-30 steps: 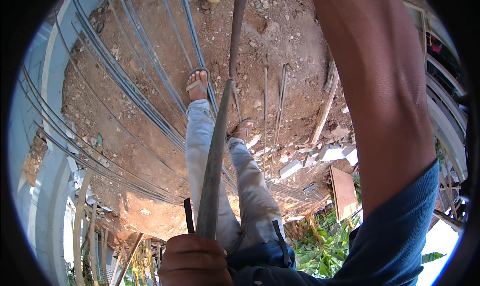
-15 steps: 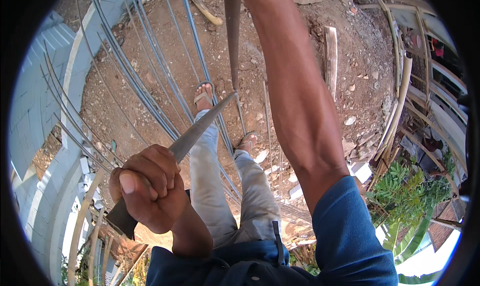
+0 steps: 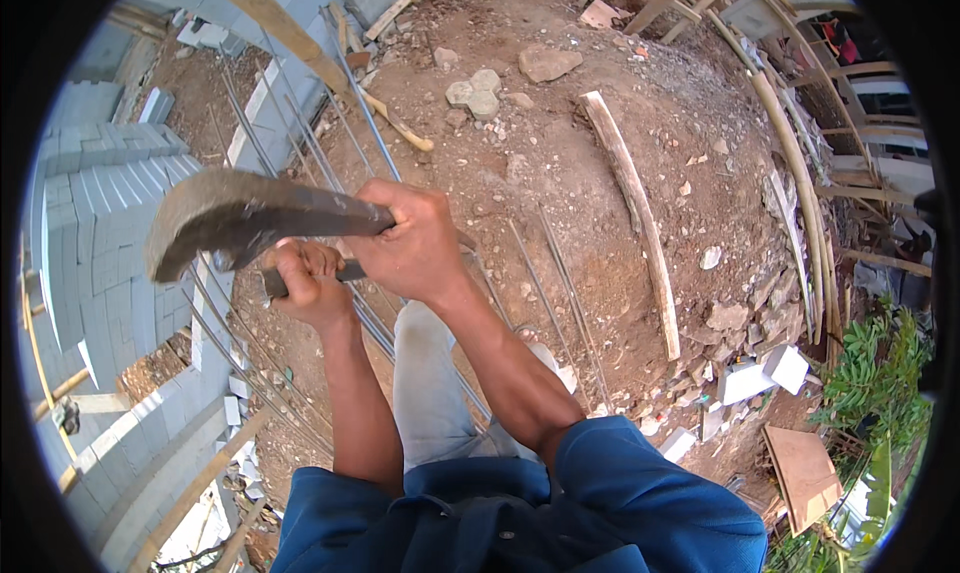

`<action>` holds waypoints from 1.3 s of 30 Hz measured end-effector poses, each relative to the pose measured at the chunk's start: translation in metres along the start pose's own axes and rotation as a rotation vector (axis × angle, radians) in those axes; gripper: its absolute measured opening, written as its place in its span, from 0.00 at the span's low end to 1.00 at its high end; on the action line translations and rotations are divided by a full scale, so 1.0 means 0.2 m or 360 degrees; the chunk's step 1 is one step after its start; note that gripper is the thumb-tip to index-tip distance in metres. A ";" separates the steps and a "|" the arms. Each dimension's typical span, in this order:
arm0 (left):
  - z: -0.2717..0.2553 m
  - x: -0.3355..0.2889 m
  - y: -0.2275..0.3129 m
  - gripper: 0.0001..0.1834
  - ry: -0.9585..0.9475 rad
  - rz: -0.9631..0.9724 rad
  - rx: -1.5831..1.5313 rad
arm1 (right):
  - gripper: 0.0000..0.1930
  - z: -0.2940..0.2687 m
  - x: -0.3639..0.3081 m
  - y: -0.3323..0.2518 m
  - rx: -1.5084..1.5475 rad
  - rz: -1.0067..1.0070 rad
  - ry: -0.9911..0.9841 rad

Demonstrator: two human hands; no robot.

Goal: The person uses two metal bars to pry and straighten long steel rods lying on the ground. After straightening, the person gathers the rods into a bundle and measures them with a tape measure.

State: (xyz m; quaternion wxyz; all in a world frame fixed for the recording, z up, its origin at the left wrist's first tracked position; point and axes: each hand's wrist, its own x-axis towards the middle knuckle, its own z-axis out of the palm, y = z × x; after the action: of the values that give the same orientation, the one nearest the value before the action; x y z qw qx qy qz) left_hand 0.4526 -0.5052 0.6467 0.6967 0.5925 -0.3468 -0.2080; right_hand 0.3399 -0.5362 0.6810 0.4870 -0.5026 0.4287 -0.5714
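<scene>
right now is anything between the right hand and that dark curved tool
Nothing visible: the right hand grips the dark curved tool directly, its thick end reaching leftward past the left hand.

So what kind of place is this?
Probably an outdoor building site: there are stacked grey blocks, long thin rods and bare, stony ground.

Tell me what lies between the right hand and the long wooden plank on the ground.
In the head view, thin metal rods and stony brown soil lie between the right hand and the plank.
</scene>
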 end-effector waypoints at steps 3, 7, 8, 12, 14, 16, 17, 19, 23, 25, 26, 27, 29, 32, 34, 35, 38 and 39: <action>0.02 -0.02 0.03 0.16 0.0018 0.0176 0.0171 | 0.12 -0.11 -0.22 -0.07 -0.0046 -0.0306 -0.0022; 0.13 -0.02 -0.01 0.15 0.0067 -0.0156 -0.0072 | 0.14 -0.34 -0.51 -0.11 0.0005 -0.0423 -0.0033; 0.16 -0.01 -0.03 0.14 0.0063 -0.0204 -0.0131 | 0.14 -0.40 -0.57 -0.11 0.0027 -0.0427 -0.0006; 0.27 0.12 -0.11 0.09 -0.0034 -0.0189 -0.0057 | 0.14 -0.61 -0.80 -0.09 0.0155 -0.0517 0.0073; 0.32 0.19 -0.17 0.08 -0.0092 -0.0252 -0.0064 | 0.14 -0.74 -0.94 -0.09 0.0163 -0.0499 0.0070; 0.34 0.21 -0.20 0.07 -0.0093 -0.0252 -0.0018 | 0.14 -0.79 -1.01 -0.10 0.0183 -0.0502 0.0194; 0.34 0.21 -0.20 0.07 -0.0068 -0.0230 -0.0023 | 0.14 -0.81 -1.02 -0.11 0.0171 -0.0499 0.0215; 0.32 0.16 -0.17 0.07 -0.0072 -0.0140 0.0046 | 0.13 -0.81 -1.03 -0.14 0.0072 -0.0393 0.0163; 0.28 -0.02 -0.05 0.09 0.0059 -0.0164 -0.0165 | 0.12 -0.81 -1.02 -0.22 0.0075 -0.0303 0.0189; 0.29 -0.10 -0.01 0.10 0.0099 -0.0200 -0.0171 | 0.14 -0.83 -1.01 -0.26 0.0063 -0.0213 0.0232; 0.30 -0.13 0.01 0.11 0.0121 -0.0247 -0.0130 | 0.16 -0.83 -1.00 -0.27 0.0079 -0.0175 0.0278; 0.30 -0.14 0.03 0.12 0.0091 -0.0179 -0.0119 | 0.19 -0.83 -0.98 -0.29 0.0127 -0.0235 0.0306; 0.30 -0.14 0.04 0.13 0.0006 -0.0131 -0.0159 | 0.24 -0.82 -0.92 -0.33 0.0177 -0.0279 0.0336; 0.26 -0.13 0.06 0.14 -0.0081 -0.0208 -0.0269 | 0.28 -0.72 -0.75 -0.38 0.0063 -0.0185 0.0844; 0.25 -0.10 0.05 0.15 -0.0166 -0.0175 -0.0390 | 0.28 -0.71 -0.59 -0.47 0.0134 -0.0279 0.0812; 0.24 -0.10 0.04 0.15 -0.0067 -0.0148 -0.0311 | 0.27 -0.71 -0.53 -0.53 0.0186 -0.0269 0.0725; 0.22 -0.07 0.02 0.16 -0.0085 -0.0256 -0.0285 | 0.22 -0.70 -0.39 -0.67 0.0133 -0.0196 0.0568; 0.22 -0.07 0.01 0.17 -0.0102 -0.0273 -0.0309 | 0.20 -0.69 -0.36 -0.68 0.0123 -0.0191 0.0527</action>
State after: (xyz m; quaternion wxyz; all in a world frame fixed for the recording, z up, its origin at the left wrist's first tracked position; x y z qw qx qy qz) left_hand 0.4114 -0.5246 0.6485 0.7190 0.5429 -0.2949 -0.3183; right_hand 0.1882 -0.4442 0.7851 0.3939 -0.4072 0.4499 -0.6904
